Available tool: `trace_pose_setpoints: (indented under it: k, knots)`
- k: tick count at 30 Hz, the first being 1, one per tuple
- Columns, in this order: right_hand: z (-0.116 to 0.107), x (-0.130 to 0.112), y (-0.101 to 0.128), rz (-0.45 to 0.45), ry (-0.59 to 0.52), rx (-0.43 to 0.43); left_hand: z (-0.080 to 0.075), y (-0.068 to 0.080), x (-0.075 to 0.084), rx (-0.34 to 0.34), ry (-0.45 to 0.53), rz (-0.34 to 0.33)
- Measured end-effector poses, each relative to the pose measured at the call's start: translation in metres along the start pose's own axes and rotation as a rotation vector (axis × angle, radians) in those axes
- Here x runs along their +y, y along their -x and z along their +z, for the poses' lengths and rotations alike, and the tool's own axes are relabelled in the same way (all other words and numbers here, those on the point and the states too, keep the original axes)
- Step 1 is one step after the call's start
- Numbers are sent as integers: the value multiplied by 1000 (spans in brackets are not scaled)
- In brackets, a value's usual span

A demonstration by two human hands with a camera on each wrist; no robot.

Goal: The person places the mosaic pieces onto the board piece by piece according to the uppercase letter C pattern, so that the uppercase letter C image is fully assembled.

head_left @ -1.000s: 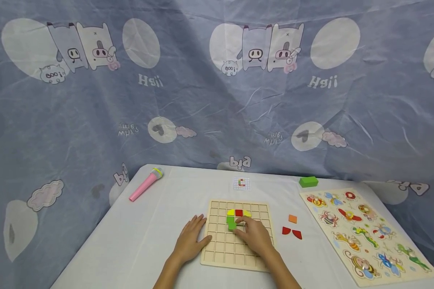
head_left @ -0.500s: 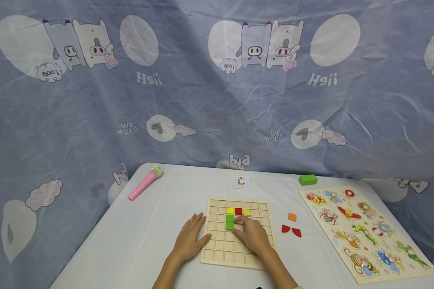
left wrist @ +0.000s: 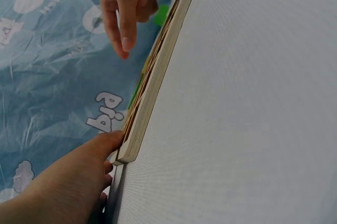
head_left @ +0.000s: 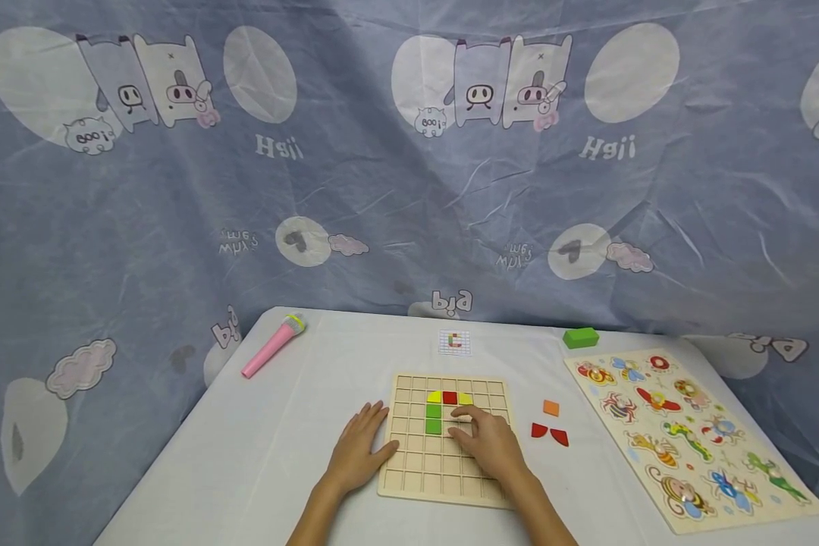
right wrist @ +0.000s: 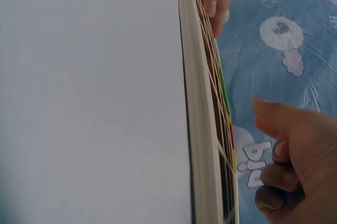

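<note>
Left hand [head_left: 360, 455]: thumb on the wooden board [head_left: 411, 484], fingers extended.
Right hand [head_left: 494, 446]: narrow thumb-to-forefinger gap (from afar, I see it hovering).
Green squares [head_left: 433, 426]: in adjoining board cells, just left of it.
Picture card [head_left: 444, 349]: beyond the board.

Left hand [head_left: 362, 453] palm down; right hand [head_left: 493, 446] with thumb [head_left: 459, 437] and forefinger [head_left: 472, 412] apart

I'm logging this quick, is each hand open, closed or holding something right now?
Left hand: open, thumb at the edge of the wooden grid board.
Right hand: open, holding nothing, over the wooden grid board.
</note>
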State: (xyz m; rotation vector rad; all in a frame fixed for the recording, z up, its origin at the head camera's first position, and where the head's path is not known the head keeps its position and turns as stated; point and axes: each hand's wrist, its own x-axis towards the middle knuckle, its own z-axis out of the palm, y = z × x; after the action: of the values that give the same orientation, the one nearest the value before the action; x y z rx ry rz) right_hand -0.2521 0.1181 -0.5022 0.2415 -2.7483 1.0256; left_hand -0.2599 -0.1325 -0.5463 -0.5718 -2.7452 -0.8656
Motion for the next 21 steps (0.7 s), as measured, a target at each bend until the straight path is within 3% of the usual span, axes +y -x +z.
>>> trace_pose_setpoints:
  k: [7, 14, 21]
  knots:
    - [-32, 22, 9, 46, -8, 47, 0, 0, 0, 7, 3, -1]
    - [-65, 62, 19, 98, 60, 111, 1, 0, -1, -3, 2, -3]
    - [-81, 91, 25, 130, 122, 90, 0, 0, 1, -12, 13, -18]
